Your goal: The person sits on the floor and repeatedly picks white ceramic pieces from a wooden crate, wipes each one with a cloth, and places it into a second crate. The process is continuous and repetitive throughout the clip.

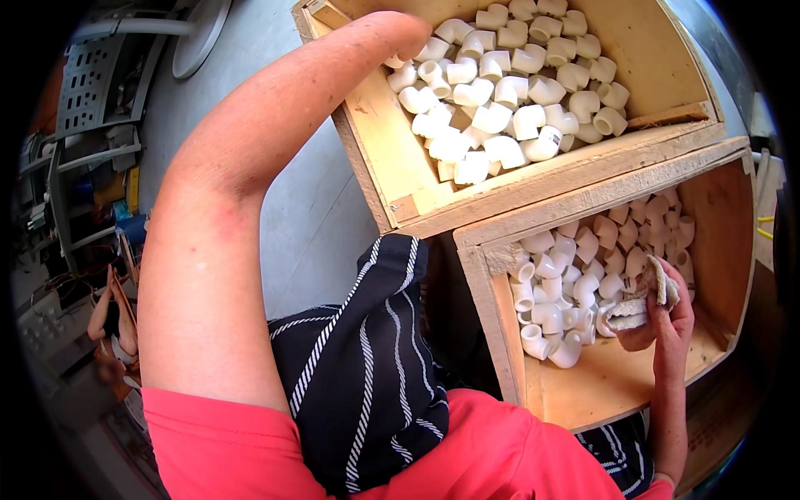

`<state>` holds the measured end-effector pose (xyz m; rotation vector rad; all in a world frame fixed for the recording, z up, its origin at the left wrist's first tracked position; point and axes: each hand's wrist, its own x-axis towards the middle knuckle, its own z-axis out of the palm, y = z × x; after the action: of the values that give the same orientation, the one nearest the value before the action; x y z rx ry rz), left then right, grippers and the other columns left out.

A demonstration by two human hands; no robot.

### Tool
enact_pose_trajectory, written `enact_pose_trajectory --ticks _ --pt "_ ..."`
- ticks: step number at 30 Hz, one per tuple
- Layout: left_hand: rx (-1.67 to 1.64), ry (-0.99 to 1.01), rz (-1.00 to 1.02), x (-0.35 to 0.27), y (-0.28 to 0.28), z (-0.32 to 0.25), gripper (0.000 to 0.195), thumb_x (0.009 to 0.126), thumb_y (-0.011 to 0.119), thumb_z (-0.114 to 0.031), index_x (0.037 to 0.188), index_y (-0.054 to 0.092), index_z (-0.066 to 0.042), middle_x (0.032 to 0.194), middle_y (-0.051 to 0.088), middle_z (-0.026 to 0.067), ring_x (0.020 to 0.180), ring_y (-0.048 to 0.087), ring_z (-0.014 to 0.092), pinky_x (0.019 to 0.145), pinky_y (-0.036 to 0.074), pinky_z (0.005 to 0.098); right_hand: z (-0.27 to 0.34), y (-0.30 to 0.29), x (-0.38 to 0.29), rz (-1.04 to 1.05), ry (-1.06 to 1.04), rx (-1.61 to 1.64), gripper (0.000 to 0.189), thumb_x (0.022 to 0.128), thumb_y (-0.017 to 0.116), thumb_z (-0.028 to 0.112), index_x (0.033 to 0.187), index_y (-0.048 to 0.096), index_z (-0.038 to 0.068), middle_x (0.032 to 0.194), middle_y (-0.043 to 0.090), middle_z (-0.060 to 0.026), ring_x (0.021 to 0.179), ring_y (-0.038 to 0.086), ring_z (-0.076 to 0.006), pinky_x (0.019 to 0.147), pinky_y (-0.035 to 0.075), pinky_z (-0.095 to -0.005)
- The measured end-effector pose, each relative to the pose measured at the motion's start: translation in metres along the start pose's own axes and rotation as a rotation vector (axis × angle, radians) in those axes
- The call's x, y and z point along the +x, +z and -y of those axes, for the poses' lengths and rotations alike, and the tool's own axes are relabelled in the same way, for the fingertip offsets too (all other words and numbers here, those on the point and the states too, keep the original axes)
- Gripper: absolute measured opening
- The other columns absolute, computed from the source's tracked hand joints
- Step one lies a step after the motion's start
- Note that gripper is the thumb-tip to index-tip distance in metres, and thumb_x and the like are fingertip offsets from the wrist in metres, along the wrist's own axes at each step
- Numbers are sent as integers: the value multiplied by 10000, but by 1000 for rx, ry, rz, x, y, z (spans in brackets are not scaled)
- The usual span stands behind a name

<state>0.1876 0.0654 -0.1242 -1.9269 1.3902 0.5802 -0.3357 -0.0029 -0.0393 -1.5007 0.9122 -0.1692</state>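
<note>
My right hand (pixel 670 312), at the right, is closed on a folded greyish-white cloth (pixel 631 312) above the lower wooden box (pixel 600 394). White plastic elbow pipe fittings (pixel 585 289) lie heaped in that box, some right beside the cloth. My left hand (pixel 409 40) reaches over the left wall of the upper wooden box (pixel 397 134); its fingers are mostly hidden behind the wrist, at the edge of another heap of white elbow fittings (pixel 494 117). Whether it holds a fitting cannot be told.
The two boxes stand close together at a slant, their rims nearly touching. Dark striped cloth (pixel 369 362) covers my lap. A grey floor (pixel 312 219) lies to the left, with metal racks (pixel 94 94) and a white round base (pixel 200 37). Another person (pixel 119 319) is far left.
</note>
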Motion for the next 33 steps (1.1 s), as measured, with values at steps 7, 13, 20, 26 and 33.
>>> enact_pose_trajectory --ticks 7,13,20,26,33 --pt "1 -74 -16 -21 -19 -17 257 664 668 -17 919 696 -1 864 686 162 816 666 307 675 539 391 1 0 -1 -6 5 -16 392 904 545 33 1294 499 28 1229 541 -28 1126 494 -108 984 360 -254" --pt "85 -105 -51 -23 -16 -17 254 714 635 -21 957 700 -57 963 686 109 933 652 276 733 542 385 5 2 -1 -10 24 -13 382 902 539 28 1283 506 39 1191 551 -18 1095 503 -105 964 373 -252" --pt "81 -90 -126 -26 -14 -17 251 730 624 -10 965 694 -60 973 680 110 930 650 280 732 542 385 4 3 -1 -6 40 26 383 900 548 39 1280 506 43 1167 557 -19 1077 510 -107 946 386 -250" --pt "71 -102 -53 -22 -18 -14 268 720 635 -11 981 689 -39 983 680 122 932 650 291 740 541 383 5 3 -1 2 37 22 380 902 552 48 1279 507 40 1165 555 -22 1076 511 -108 947 386 -252" --pt "97 -78 -42 -23 -20 -18 268 701 695 -64 969 699 -52 961 689 107 926 654 281 731 542 378 6 3 0 -4 28 12 376 902 552 48 1276 511 38 1173 554 -24 1080 510 -109 952 383 -253"
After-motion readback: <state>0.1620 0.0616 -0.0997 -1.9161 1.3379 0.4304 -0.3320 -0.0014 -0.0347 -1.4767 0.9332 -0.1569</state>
